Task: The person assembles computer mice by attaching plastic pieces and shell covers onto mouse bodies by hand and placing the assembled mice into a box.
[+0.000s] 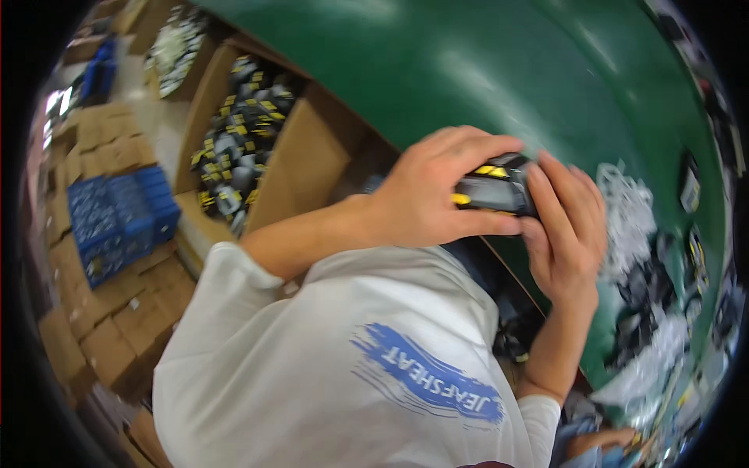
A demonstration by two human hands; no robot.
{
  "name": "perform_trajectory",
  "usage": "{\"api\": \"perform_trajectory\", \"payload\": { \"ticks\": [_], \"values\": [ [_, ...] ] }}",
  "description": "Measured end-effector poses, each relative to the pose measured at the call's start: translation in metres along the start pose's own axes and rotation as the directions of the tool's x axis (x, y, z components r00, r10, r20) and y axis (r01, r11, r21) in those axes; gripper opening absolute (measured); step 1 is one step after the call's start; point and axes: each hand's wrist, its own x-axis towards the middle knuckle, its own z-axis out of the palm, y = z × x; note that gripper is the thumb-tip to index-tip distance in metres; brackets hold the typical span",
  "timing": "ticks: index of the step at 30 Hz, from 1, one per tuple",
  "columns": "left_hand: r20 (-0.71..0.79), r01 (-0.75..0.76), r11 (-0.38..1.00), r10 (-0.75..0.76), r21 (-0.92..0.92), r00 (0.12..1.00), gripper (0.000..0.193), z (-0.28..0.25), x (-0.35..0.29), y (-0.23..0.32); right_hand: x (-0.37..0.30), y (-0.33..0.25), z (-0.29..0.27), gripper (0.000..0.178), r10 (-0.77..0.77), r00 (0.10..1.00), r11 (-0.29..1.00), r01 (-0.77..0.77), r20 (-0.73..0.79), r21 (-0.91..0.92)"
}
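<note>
Over the near edge of the green table, both of my hands grip a glossy black packet with yellow patches [499,189]. My left hand [425,191] closes around its left end, thumb and fingers on opposite sides. My right hand [566,222] wraps its right end, with the fingers bent over the top. Much of the packet is hidden by my fingers, and motion blur keeps me from telling what it contains.
A cardboard box [312,144] at left is filled with similar black-and-yellow packets [243,136]. Blue crates [125,218] stand on flattened cardboard. White strips [626,214] and black plastic wrappers [646,285] lie on the green table [476,70]. Another person's arm [601,442] shows lower right.
</note>
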Motion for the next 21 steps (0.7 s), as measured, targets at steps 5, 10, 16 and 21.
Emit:
{"api": "perform_trajectory", "payload": {
  "ticks": [5,10,16,21],
  "values": [
    [-0.044,0.042,0.997,-0.045,-0.059,0.998,0.082,-0.027,-0.006,-0.003,0.002,-0.02,-0.008,0.033,-0.02,0.997,0.993,0.011,-0.075,-0.12],
    [-0.64,0.267,0.964,-0.203,0.003,0.741,0.064,-0.129,-0.022,-0.053,-0.042,0.014,-0.026,0.033,0.065,0.998,0.997,-0.064,-0.014,0.032],
    [-0.909,0.826,0.56,-0.314,0.055,0.273,0.081,-0.279,-0.157,-0.243,-0.11,0.028,-0.063,0.026,0.315,0.932,0.947,-0.322,-0.18,-0.011],
    [-0.927,0.971,0.16,-0.306,0.176,0.218,0.108,-0.38,-0.247,-0.29,-0.132,0.05,-0.061,0.025,0.348,0.862,0.931,-0.365,-0.369,0.027]
  ]
}}
